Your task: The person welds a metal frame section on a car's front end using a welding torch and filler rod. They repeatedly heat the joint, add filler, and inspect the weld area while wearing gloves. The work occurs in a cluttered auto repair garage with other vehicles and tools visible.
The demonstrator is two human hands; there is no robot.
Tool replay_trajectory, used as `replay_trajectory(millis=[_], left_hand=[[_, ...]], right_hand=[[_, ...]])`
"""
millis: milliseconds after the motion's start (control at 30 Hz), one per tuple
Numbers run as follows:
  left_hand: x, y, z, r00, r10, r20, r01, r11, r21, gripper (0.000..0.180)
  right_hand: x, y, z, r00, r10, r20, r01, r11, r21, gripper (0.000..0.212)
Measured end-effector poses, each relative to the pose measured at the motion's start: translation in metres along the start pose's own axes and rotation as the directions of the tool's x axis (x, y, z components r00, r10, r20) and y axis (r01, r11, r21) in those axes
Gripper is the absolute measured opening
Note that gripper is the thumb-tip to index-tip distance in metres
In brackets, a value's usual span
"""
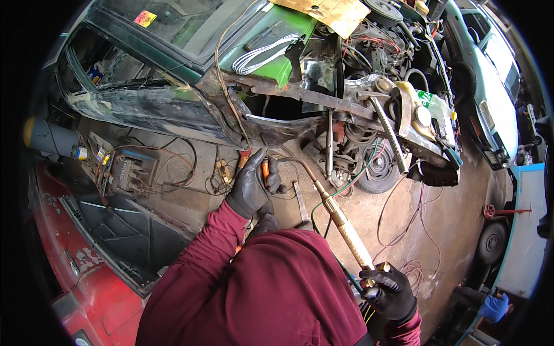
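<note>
My gloved right hand (389, 291) is closed around the rear of a long brass gas torch (352, 239), by its valve knob. The torch slants up and left, and its bent neck ends near my left hand. No flame shows at the tip. My left hand (251, 187), in a black glove, is closed on a small orange object (265, 168) shaped like a lighter; its exact kind is partly hidden by the fingers. Just beyond it is the lower corner of the green car's stripped body (213, 109), with a red-orange handled tool (244, 155) against it.
Engine parts (375, 46), a plastic bottle (435, 105) and a wheel (378, 167) are at the car's front. A welding machine (133, 173), cables and a gas cylinder (52, 138) stand left. A red car panel (98, 288) is nearer. Hoses (398, 236) cross the floor; a person (494, 307) is far right.
</note>
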State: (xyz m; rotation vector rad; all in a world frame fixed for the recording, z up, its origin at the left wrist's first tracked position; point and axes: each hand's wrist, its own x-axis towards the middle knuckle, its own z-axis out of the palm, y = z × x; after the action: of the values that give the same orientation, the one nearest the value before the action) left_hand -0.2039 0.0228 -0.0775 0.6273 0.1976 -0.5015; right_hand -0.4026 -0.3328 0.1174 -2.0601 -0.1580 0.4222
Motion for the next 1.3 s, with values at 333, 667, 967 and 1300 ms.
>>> replay_trajectory(millis=[333, 667, 967, 1300], left_hand=[[-0.020, -0.020, 0.066, 0.998, -0.051, 0.044, 0.050, 0.998, 0.025, 0.055], [-0.074, -0.105, 0.084, 0.968, -0.177, 0.177, 0.122, 0.952, 0.282, 0.026], [-0.076, -0.167, 0.136, 0.901, -0.412, 0.137, 0.313, 0.835, 0.453, 0.025], [-0.071, -0.181, 0.143, 0.912, -0.370, 0.177, 0.213, 0.796, 0.566, 0.033]], right_hand=[[-0.046, 0.032, -0.017, 0.999, -0.042, -0.017, 0.043, 0.996, 0.080, 0.043], [-0.079, 0.066, -0.026, 0.996, -0.061, -0.061, 0.064, 0.996, 0.062, 0.040], [-0.084, 0.081, -0.019, 0.991, -0.097, -0.097, 0.085, 0.989, -0.123, 0.042], [-0.089, 0.093, -0.015, 0.986, -0.107, -0.130, 0.083, 0.981, -0.176, 0.051]])
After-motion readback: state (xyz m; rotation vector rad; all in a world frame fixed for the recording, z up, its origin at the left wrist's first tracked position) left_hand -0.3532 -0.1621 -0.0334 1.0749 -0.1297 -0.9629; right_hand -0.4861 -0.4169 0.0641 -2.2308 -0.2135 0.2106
